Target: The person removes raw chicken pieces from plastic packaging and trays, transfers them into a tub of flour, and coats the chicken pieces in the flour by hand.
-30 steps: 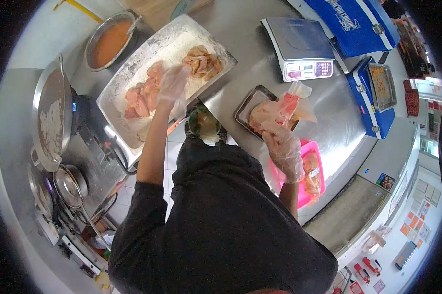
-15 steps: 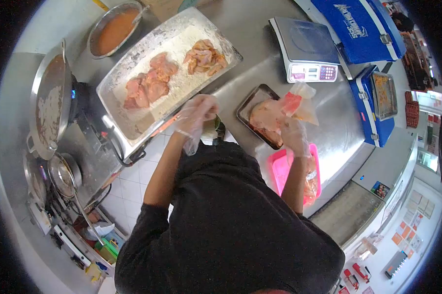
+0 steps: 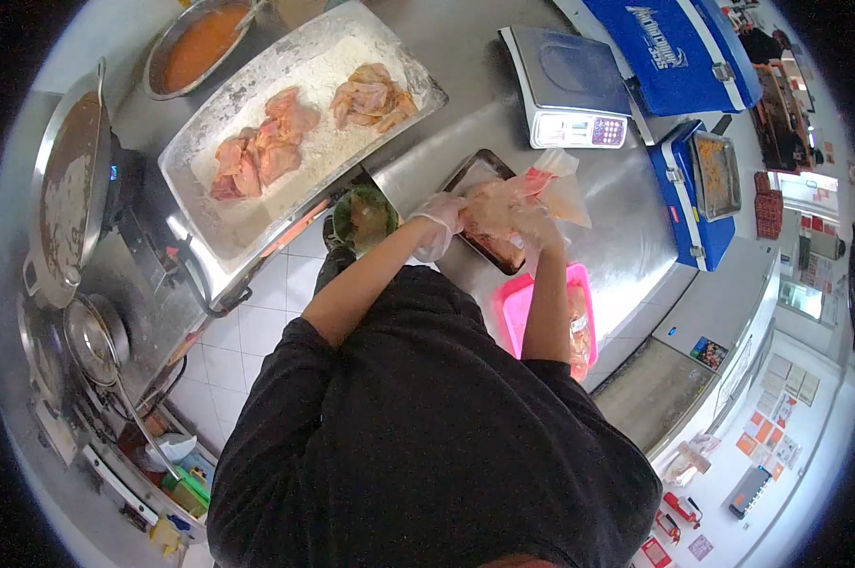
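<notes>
Between my two gloved grips, at the dark tray (image 3: 465,173) on the steel bench (image 3: 418,156), I had a plastic bag (image 3: 558,178) and raw meat (image 3: 489,210) to mind. As I judged it, the step in hand was drawing meat free of the film. To do that well, I would have the right grip (image 3: 538,227) steady the bag while the left grip (image 3: 444,216) took one piece at a time, low over the tray so that drips fell inside. Wet film and loose gloves would probably slide on each other, so a slow, firm pinch seemed better than a tug.

The left grip was at the tray's near left edge, its fingers against the meat or the film over it; I could not tell whether they had closed. The right grip lay against the bag, but blur and clear plastic hid its fingers, so I could not tell how wide it stood.

The meat lay directly right of the left grip and just left of the right one. The bag's loose end, with its red patch, leaned forward and right of the right grip. The pink basin (image 3: 515,310) sat behind the right grip, beside that forearm.
</notes>
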Demonstrator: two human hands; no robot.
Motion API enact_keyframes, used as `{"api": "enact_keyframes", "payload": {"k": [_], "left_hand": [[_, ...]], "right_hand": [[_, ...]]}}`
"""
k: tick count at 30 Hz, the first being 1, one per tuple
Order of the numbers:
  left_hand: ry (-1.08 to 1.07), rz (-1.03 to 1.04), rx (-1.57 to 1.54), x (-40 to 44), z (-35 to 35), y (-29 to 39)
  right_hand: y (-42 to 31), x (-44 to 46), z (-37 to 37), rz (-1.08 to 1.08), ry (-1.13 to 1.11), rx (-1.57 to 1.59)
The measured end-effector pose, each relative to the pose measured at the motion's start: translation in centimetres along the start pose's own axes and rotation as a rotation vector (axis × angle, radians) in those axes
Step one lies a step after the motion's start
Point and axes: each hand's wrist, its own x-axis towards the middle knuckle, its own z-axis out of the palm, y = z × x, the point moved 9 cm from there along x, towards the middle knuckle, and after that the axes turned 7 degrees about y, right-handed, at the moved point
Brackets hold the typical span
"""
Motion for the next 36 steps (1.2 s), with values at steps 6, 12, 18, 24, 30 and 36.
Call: {"api": "enact_keyframes", "payload": {"k": [6, 12, 18, 24, 30, 36], "left_hand": [[-0.066, -0.045, -0.329, -1.2, -3.1, 1.9], [0.189, -0.623, -1.295, -10.1, -17.0, 3.0], [0.798, -0.74, -1.487, -21.2, -24.8, -7.4], [0.952, -1.01, -1.446, -27.7, -21.8, -21.2], [0.969, -0.905, -1.513, -24.1, -25.3, -23.7], [0.787, -1.247, -1.641, -21.4, -11.1, -31.2]], "right_hand": [[-1.0, 0.1, -6.2, 0.165, -0.312, 0.355], [-4.9, 2.5, -28.6, 0.196, -0.281, 0.848], [-14.1, 13.1, -34.6, 0.009, -0.043, 1.128], [-28.5, 28.0, -14.8, -0.165, -0.312, 0.842], [-30.2, 31.9, 1.3, -0.362, 0.081, 0.314], [-29.8, 30.8, -0.3, 0.103, -0.224, 0.409]]}}
